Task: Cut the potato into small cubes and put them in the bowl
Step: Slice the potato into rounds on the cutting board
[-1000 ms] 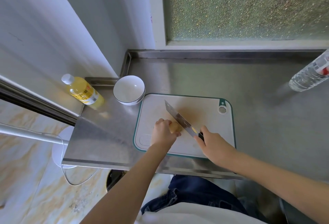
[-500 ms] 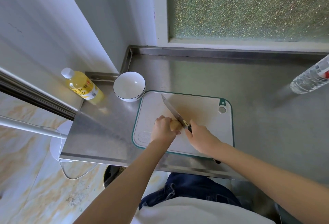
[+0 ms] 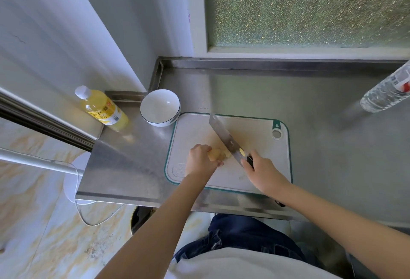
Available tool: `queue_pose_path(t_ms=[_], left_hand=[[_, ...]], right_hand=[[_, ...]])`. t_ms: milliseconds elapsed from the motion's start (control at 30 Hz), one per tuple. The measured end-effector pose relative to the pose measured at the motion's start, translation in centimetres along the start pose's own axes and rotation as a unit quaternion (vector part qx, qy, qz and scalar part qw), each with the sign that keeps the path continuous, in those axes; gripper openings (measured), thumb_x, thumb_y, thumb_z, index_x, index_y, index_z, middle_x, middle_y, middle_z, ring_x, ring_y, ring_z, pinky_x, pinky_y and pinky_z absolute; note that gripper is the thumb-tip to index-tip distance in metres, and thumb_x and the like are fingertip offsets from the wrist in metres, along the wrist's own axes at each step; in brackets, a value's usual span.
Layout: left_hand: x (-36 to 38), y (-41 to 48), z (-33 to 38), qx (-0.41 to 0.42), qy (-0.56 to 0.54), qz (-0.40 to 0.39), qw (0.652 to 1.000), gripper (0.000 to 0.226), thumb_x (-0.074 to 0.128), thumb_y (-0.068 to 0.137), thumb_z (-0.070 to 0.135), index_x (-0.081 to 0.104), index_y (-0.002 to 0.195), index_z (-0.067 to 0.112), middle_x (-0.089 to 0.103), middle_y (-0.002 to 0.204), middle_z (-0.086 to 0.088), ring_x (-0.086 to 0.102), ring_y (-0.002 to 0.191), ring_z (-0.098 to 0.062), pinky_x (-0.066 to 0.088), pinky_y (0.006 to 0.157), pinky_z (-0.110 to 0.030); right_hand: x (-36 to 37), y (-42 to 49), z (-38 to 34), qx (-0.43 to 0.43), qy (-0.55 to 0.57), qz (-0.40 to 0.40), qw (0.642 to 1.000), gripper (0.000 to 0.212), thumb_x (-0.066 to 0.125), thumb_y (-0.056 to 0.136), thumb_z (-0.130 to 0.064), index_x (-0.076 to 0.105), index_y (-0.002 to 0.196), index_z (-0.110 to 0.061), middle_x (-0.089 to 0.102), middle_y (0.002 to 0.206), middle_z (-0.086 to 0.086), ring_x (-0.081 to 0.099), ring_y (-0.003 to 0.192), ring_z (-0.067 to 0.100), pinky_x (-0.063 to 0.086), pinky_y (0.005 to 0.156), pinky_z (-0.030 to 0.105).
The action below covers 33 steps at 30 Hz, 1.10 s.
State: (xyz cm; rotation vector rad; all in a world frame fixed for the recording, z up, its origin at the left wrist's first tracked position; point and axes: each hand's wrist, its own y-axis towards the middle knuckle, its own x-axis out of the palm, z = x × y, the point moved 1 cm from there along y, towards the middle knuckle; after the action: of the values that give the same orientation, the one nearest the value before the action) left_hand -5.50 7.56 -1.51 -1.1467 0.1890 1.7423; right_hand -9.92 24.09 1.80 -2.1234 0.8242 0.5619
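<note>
Yellow potato (image 3: 218, 154) sits on the cutting board (image 3: 261, 145), hard and probably wet and slippery, so the left hand (image 3: 200, 162) holds its end tight while the right hand (image 3: 264, 171) grips the knife (image 3: 226, 139).

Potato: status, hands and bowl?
Left hand pins potato on board. Right hand grips knife, blade at potato. Bowl empty, nothing blocking.

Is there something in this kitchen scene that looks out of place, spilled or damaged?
Nothing is spilled or broken. The left hand holds the potato on the cutting board, and the right hand holds the knife against it. The bowl stands upright and empty. The yellow bottle and the clear bottle only appear tilted.
</note>
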Motion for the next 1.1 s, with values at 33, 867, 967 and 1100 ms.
queue_pose_path(t_ms=[33, 867, 967, 1100], left_hand=[[0.0, -0.1, 0.1, 0.000, 0.002, 0.001, 1.000, 0.056, 0.079, 0.069, 0.031, 0.062, 0.117, 0.009, 0.061, 0.115, -0.007, 0.057, 0.099, -0.021, 0.038, 0.075, -0.019], [0.5, -0.8, 0.3, 0.027, 0.012, 0.018, 0.999, 0.052, 0.079, 0.070, 0.025, 0.060, 0.115, 0.006, 0.057, 0.111, -0.008, 0.053, 0.103, -0.024, 0.044, 0.085, -0.027], [0.5, -0.7, 0.3, 0.029, 0.017, 0.018, 0.999, 0.053, 0.079, 0.070, 0.026, 0.060, 0.116, 0.007, 0.057, 0.111, -0.007, 0.052, 0.103, -0.023, 0.044, 0.086, -0.027], [0.9, -0.6, 0.2, 0.029, 0.020, 0.025, 0.999, 0.049, 0.080, 0.069, 0.025, 0.061, 0.112, 0.008, 0.057, 0.108, -0.006, 0.053, 0.098, -0.022, 0.046, 0.082, -0.027]], right_hand=[[-0.2, -0.1, 0.1, -0.002, 0.001, 0.007, 1.000, 0.020, 0.036, 0.099, -0.029, 0.039, 0.092, -0.011, 0.047, 0.067, 0.000, 0.047, 0.057, 0.013, 0.035, 0.051, 0.023], [0.3, -1.2, -1.2, -0.019, -0.052, -0.036, 0.998, 0.016, 0.034, 0.100, -0.028, 0.038, 0.092, -0.014, 0.048, 0.069, -0.001, 0.049, 0.061, 0.018, 0.036, 0.053, 0.027], [0.4, -0.1, -1.5, -0.013, -0.040, -0.041, 0.998, 0.019, 0.034, 0.100, -0.028, 0.042, 0.098, -0.011, 0.052, 0.075, 0.004, 0.052, 0.066, 0.021, 0.040, 0.058, 0.029], [0.6, 1.4, -2.3, -0.016, -0.020, -0.045, 0.999, 0.017, 0.036, 0.099, -0.028, 0.042, 0.093, -0.013, 0.047, 0.072, -0.001, 0.048, 0.064, 0.015, 0.039, 0.057, 0.025]])
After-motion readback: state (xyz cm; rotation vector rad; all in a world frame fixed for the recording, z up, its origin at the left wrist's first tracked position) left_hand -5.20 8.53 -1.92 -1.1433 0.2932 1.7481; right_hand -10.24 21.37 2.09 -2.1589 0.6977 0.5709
